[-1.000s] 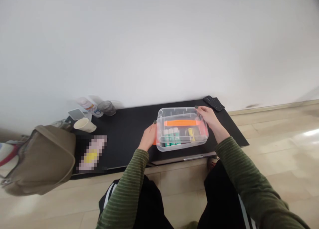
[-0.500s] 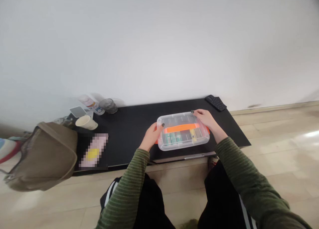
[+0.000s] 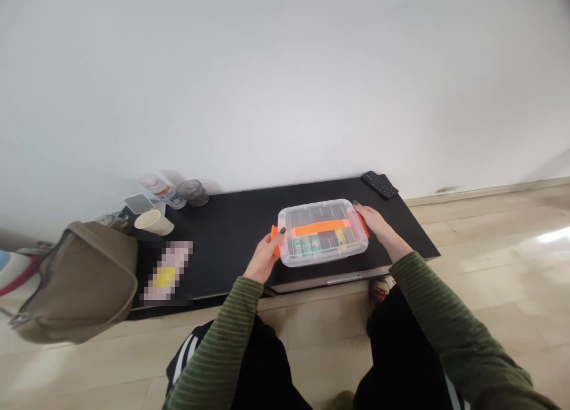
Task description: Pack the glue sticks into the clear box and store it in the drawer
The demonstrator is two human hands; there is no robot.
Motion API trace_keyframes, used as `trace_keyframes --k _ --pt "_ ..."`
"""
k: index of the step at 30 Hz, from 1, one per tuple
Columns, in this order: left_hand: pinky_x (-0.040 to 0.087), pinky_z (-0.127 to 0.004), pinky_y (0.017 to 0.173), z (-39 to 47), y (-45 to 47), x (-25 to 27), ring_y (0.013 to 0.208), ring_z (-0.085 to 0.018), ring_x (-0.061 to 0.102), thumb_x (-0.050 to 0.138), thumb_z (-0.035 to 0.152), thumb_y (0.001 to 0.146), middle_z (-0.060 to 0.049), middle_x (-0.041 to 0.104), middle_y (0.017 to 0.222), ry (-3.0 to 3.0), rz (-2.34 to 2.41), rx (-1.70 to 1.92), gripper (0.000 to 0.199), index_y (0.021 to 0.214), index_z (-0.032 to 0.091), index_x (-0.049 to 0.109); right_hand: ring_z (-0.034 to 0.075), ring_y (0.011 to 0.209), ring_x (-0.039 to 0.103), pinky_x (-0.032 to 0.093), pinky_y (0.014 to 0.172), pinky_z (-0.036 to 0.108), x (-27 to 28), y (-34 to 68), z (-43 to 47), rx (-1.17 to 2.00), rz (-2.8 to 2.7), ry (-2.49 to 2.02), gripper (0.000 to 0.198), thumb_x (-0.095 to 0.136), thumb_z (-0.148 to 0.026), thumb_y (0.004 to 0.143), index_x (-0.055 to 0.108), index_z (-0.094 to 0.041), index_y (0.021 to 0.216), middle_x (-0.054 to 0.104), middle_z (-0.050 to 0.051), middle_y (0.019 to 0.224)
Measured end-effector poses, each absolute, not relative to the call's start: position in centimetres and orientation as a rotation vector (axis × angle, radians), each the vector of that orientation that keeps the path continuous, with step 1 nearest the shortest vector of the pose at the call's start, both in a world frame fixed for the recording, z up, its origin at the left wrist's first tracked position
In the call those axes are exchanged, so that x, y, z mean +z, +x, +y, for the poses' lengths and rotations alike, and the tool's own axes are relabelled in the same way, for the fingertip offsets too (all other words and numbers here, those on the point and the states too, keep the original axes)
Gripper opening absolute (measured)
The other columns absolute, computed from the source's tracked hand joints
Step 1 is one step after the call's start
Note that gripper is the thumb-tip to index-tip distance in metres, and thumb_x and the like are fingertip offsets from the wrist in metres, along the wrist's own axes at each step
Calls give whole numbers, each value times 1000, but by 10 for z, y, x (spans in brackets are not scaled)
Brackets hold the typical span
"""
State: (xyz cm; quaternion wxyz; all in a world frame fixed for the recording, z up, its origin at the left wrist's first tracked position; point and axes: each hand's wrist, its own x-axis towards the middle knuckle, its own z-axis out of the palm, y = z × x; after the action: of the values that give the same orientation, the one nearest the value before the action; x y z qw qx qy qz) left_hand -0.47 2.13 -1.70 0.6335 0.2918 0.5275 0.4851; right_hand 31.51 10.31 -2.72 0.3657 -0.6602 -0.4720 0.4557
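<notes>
A clear plastic storage box [image 3: 327,256] with an orange carrying handle [image 3: 320,226] across its lid lies on the black table, its lid on. Green-and-white and yellow items show dimly through the plastic. My left hand [image 3: 262,259] grips the box's left end, its thumb at the orange side latch [image 3: 275,234], which sticks outward. At the opposite end my right hand [image 3: 376,224] is closed around the edge by the other orange latch [image 3: 364,224]. The undersides of both hands' fingers are hidden.
On the left of the black table [image 3: 236,243] stand a paper cup [image 3: 155,221], a spray can [image 3: 164,191] and a dark glass [image 3: 193,192]. A brown bag [image 3: 95,279] and a blurred pink item [image 3: 169,270] lie nearer. Black keypad-like objects [image 3: 379,184] lie back right.
Both hands have slid from the lid's edges outward to the ends of the box, onto the latches. The left latch now stands out. The view has shifted slightly.
</notes>
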Motion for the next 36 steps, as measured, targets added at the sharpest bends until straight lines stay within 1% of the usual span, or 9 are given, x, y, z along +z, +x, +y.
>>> trace_keyframes --k 2,6,9,13,16,19,25,30,36 --pt "52 -27 70 13 -5 -16 77 -17 67 79 48 73 -10 72 87 634 1144 1091 55 111 10 67 19 80 64 48 67 26 -30 318 95 1366 -1158 -1648 49 60 -63 83 70 -17 96 74 8 93" --pt "54 -31 78 7 1 -16 88 -23 70 77 43 76 -13 75 94 625 1067 1081 56 120 9 66 19 86 67 51 69 25 -30 319 79 1631 -1098 -1527 48 57 -61 87 70 -18 104 75 8 101" --pt "55 -35 84 7 7 -15 95 -26 70 78 39 77 -15 75 98 629 1019 1106 57 122 7 65 19 95 68 53 74 25 -29 317 72 1718 -1067 -1495 48 56 -59 89 70 -17 110 73 10 110" --pt "55 -37 87 9 12 -10 95 -26 70 77 35 76 -15 75 98 646 1022 1133 56 122 6 65 23 104 67 55 80 29 -27 316 67 1770 -1057 -1443 48 59 -55 89 69 -16 114 71 13 118" --pt "55 -36 84 9 15 -8 90 -25 70 78 34 74 -13 75 94 699 1106 1181 54 119 6 65 24 103 68 56 82 31 -23 313 64 1758 -1059 -1348 44 67 -48 85 69 -15 113 72 14 115" --pt "53 -34 81 9 17 -10 85 -21 69 77 35 74 -8 74 89 760 1208 1233 51 116 9 65 23 95 69 56 80 30 -21 308 63 1659 -1071 -1290 37 71 -41 82 69 -16 110 73 11 107" --pt "52 -34 83 10 17 -12 86 -20 67 75 35 73 -5 70 88 762 1267 1244 45 110 12 64 19 84 66 51 67 24 -28 299 66 1315 -1152 -1511 31 69 -40 81 64 -17 101 70 4 94" --pt "51 -35 85 10 17 -11 90 -21 66 73 36 75 -5 69 89 764 1285 1228 45 111 12 63 18 83 64 50 68 24 -17 295 64 1334 -1232 -1411 27 66 -32 79 62 -16 100 69 4 91" --pt "52 -34 82 9 20 -5 88 -21 66 72 35 77 -6 70 92 732 1278 1216 44 113 13 61 19 82 64 50 70 25 -4 290 61 1347 -1369 -1348 18 58 -29 80 63 -17 93 69 4 89"
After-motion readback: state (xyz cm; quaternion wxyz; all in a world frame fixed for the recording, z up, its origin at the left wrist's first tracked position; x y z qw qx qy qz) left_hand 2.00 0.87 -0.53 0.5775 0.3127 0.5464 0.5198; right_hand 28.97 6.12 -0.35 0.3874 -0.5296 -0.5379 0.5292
